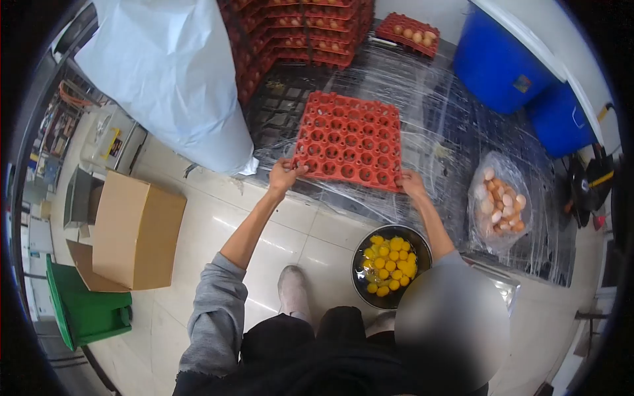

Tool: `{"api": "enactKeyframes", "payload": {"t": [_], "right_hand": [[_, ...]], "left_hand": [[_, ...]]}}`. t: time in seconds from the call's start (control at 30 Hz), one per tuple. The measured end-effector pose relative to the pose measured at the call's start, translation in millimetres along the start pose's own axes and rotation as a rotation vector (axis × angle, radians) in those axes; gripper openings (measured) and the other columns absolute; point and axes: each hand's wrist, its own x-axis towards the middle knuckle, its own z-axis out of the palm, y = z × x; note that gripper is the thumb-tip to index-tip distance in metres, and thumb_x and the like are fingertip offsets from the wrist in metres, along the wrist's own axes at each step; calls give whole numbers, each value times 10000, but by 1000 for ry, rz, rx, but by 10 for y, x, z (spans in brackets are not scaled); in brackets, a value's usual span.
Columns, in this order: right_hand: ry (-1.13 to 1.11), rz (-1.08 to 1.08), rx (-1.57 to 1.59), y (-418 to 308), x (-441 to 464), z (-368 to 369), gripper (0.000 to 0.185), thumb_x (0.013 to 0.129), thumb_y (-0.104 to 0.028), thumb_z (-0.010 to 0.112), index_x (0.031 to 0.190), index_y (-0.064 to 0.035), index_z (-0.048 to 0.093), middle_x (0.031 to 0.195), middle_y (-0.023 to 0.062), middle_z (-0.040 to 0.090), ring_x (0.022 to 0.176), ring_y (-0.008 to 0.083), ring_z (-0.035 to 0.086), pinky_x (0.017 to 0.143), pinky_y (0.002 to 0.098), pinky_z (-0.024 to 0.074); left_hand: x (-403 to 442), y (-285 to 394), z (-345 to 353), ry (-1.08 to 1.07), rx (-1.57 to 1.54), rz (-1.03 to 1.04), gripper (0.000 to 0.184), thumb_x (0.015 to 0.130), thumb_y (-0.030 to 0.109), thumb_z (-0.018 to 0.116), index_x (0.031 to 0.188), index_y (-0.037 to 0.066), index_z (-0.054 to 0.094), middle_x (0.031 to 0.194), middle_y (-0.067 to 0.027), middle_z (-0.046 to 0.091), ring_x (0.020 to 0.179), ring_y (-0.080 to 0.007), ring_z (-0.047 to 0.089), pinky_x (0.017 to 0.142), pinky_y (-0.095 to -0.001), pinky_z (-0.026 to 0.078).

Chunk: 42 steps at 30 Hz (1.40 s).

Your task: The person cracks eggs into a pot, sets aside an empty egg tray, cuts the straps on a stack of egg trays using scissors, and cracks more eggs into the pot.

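A red plastic egg tray [350, 138] with no eggs in its cups lies over the plastic-wrapped dark platform [429, 112]. My left hand [284, 175] grips its near left corner, and my right hand [411, 183] grips the near right corner. Whether the tray rests on the platform or is slightly lifted, I cannot tell. Below my right forearm stands a dark round bowl [356, 280] on the floor, with many whole yolks [389, 264] and clear egg white inside. To the right, a clear plastic bag [477, 221] holds broken eggshells [505, 208].
Stacked red trays of eggs [310, 33] stand at the back, near a tray with a few eggs [409, 34]. A large white sack [178, 72] is on the left. Blue tubs [502, 63] stand at right. A cardboard box [135, 231] and green bin [89, 310] sit at left.
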Motion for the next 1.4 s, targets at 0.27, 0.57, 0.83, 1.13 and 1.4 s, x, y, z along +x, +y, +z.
{"api": "enactKeyframes", "payload": {"t": [0.27,0.57,0.83,1.13,1.4], "right_hand": [[4,-1,211,-1222,-1196,-387,390,738,54,595,1093,-60,480,1132,87,526,1027,186,537,782,315,485],[75,245,452,-3437,-3450,-1101,483,786,78,547,1181,-153,394,1205,130,488,1093,234,506,875,354,468],[315,305,586,-5128,-4763,-1015,541,746,124,466,1180,-179,351,1126,122,524,898,173,559,791,328,479],[351,158,689,-5497,-4848,-701,506,724,92,545,1152,-121,377,1139,143,532,946,209,565,749,326,501],[289,169,574,-5805,-3831,-1081,499,707,91,512,1145,-118,393,1015,79,559,798,155,572,704,326,521]], "left_hand": [[-337,889,-456,-87,-143,-49,496,649,230,805,1026,2,576,925,-65,605,832,-147,578,752,-274,458],[-1516,3591,-1455,-118,-62,247,529,648,181,796,1083,15,545,936,-130,607,800,-226,624,724,-331,500],[-1994,5478,-2543,-359,2,297,559,668,280,734,1152,111,509,1075,-65,516,1061,-239,503,942,-470,294],[-1665,5826,-2961,-552,241,131,723,658,523,722,1202,102,503,1171,-144,519,1120,-307,499,950,-487,321],[-471,5916,-2850,-641,9,171,569,725,426,718,1133,43,612,771,-135,652,696,-193,651,663,-311,496]]}}
